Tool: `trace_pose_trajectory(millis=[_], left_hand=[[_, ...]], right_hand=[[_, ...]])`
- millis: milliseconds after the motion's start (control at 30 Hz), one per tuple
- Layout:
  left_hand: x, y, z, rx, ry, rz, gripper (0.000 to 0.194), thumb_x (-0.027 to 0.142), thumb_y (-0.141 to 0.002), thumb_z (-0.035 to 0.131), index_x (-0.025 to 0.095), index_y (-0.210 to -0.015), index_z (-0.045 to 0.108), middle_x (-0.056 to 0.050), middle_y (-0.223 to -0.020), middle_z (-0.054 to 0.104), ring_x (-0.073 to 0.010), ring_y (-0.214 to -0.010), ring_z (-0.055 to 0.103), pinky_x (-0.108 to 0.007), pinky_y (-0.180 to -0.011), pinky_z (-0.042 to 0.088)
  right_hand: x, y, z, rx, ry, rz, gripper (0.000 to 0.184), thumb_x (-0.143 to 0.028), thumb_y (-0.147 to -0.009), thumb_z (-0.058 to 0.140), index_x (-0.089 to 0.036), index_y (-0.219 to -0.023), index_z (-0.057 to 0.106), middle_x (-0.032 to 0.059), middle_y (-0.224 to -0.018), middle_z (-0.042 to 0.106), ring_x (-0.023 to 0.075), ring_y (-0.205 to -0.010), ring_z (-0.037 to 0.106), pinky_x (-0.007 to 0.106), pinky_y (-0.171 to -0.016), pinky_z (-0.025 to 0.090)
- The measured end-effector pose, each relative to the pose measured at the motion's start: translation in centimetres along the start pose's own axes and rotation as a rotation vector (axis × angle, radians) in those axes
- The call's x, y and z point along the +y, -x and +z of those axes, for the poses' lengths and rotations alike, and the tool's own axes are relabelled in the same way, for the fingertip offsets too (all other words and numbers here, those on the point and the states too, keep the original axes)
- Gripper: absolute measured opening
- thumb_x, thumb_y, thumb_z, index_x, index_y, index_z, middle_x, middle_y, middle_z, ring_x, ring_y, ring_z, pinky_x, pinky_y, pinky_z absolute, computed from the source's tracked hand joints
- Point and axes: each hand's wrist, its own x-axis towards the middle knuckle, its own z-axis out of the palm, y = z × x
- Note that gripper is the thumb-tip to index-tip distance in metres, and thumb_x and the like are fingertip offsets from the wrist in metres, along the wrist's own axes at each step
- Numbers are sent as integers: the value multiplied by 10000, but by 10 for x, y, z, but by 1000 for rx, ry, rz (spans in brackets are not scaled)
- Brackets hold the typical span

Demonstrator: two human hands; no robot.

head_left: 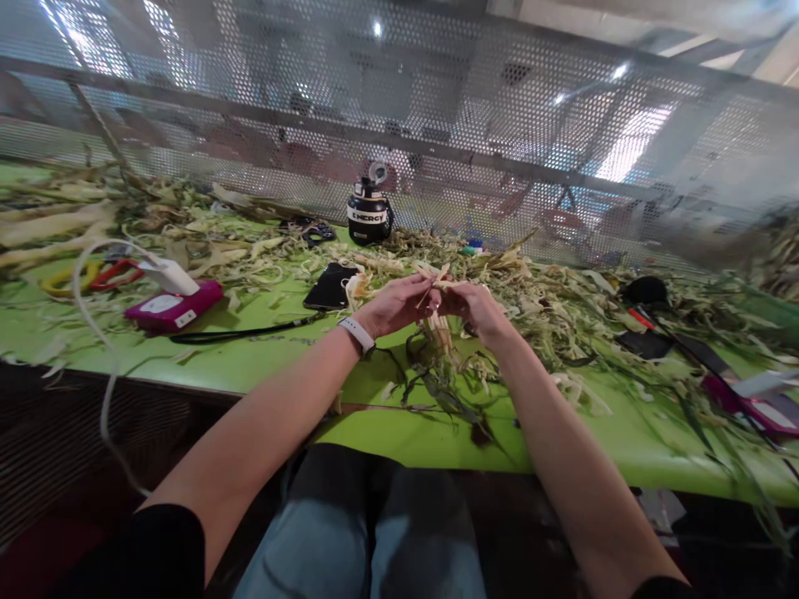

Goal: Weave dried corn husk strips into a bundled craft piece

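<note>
My left hand point(399, 304), with a pale band at its wrist, and my right hand point(473, 304) meet above the middle of the green table point(368, 428). The fingers of both are closed on a bundle of pale, dry husk strips point(439, 334), which looks like corn husk. Its upper ends poke out over the fingertips, and its lower part hangs down between the hands. My fingers partly cover the gripped section. Dark, withered leaves point(446, 395) lie just below the bundle. A black phone point(329, 286) rests left of my left hand.
Loose husk strips point(549, 312) litter the table. A black jug point(368, 216) stands at the back before a perforated metal screen point(430, 108). At left are a magenta box point(175, 309) with a white plug and cable, and yellow and red handles point(116, 273). Another magenta box point(758, 408) sits right.
</note>
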Motion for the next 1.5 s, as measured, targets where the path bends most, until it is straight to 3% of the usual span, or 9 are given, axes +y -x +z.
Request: trace_pose_trajectory(millis=[167, 300, 467, 600, 800, 933, 1100, 1333, 1500], left_hand=[[-1, -2, -3, 152, -112, -7, 114, 234, -809, 608, 143, -876, 607, 1, -660, 618, -78, -573, 567, -195, -597, 458], [-2, -1, -1, 332, -353, 93, 172, 188, -779, 619, 159, -946, 589, 7, -687, 639, -104, -662, 603, -235, -698, 466], [-7, 3, 4, 109, -563, 221, 516, 245, -702, 712, 212, -1197, 569, -47, -989, 691, -181, -986, 608, -298, -888, 435], [-11, -2, 5, 224, -484, 319, 332, 372, -704, 704, 169, -967, 709, -66, -1069, 685, -193, -1055, 578, -285, -917, 423], [-10, -8, 4, 340, -223, 313, 241, 350, -646, 754, 178, -813, 731, -34, -898, 715, -140, -902, 616, -260, -827, 460], [-6, -4, 2, 288, -162, 249, 231, 364, -683, 725, 175, -817, 731, -46, -950, 706, -131, -876, 620, -260, -819, 470], [-3, 1, 0, 184, -328, 224, 356, 300, -665, 747, 201, -1004, 705, -53, -1047, 690, -150, -933, 616, -280, -861, 456], [-7, -3, 4, 395, -312, 254, 250, 327, -605, 774, 145, -759, 698, -28, -765, 692, -122, -710, 599, -256, -698, 476], [-4, -3, 1, 336, -152, 185, 219, 342, -643, 751, 156, -704, 654, -4, -761, 665, -92, -684, 587, -213, -647, 468]], right_hand=[[-6, 6, 1, 17, -28, -32, 265, -410, -593, 727, -178, -682, 635, -19, -644, 616, 100, -587, 517, 225, -578, 427], [-5, 6, 0, 191, 57, -68, 298, -413, -547, 749, -164, -647, 620, -41, -556, 553, 70, -494, 427, 214, -489, 342], [-3, 5, 4, 199, 90, -102, 278, -413, -568, 707, -160, -620, 606, -55, -487, 502, 70, -463, 392, 224, -468, 310], [-3, 6, 9, 124, 103, -112, 270, -387, -565, 717, -154, -635, 599, -45, -513, 528, 74, -482, 413, 223, -479, 319], [-4, 7, 12, 70, 68, -136, 253, -357, -566, 721, -146, -649, 611, -45, -527, 531, 71, -494, 422, 221, -491, 329], [-6, 9, 11, 78, -3, -71, 244, -345, -543, 730, -158, -629, 601, -52, -511, 512, 69, -482, 421, 221, -490, 341], [-8, 11, 11, 105, -62, -5, 212, -332, -556, 709, -153, -636, 629, -49, -514, 517, 57, -465, 397, 211, -472, 331], [-4, 9, 15, 39, 15, -50, 217, -334, -545, 738, -170, -635, 630, -27, -574, 585, 89, -539, 489, 225, -525, 422], [-1, 9, 13, 57, 9, -42, 248, -355, -561, 744, -163, -665, 627, -36, -556, 575, 76, -507, 482, 225, -531, 426]])
